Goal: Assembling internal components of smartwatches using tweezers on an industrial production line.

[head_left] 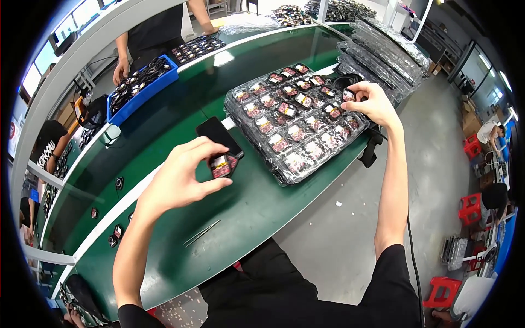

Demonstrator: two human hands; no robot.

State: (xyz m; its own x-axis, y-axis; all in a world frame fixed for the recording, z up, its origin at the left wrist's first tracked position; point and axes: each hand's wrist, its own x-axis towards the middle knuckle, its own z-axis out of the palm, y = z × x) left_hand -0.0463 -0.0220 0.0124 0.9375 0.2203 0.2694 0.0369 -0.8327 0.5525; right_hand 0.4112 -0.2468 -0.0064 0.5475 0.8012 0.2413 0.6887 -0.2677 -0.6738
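My left hand point(178, 177) pinches a small black device point(222, 166) with a red and yellow printed label between thumb and fingers, over the green work surface point(257, 213). Just behind that hand lies a dark smartphone point(217, 131). My right hand point(377, 106) grips a similar labelled device point(349, 95) at the far right corner of a stack of clear plastic trays point(260, 150). Rows of the same devices sit in the top tray's pockets; several toward the far side look darker and uncovered. A black coiled cable point(345, 81) lies beside my right hand.
Metal tweezers point(202, 232) lie near the front edge. More clear trays point(383, 52) are piled at the far right. A few loose devices point(116, 235) rest at the left. Beyond the green conveyor point(191, 90), a person stands by a blue bin point(143, 93) full of black parts.
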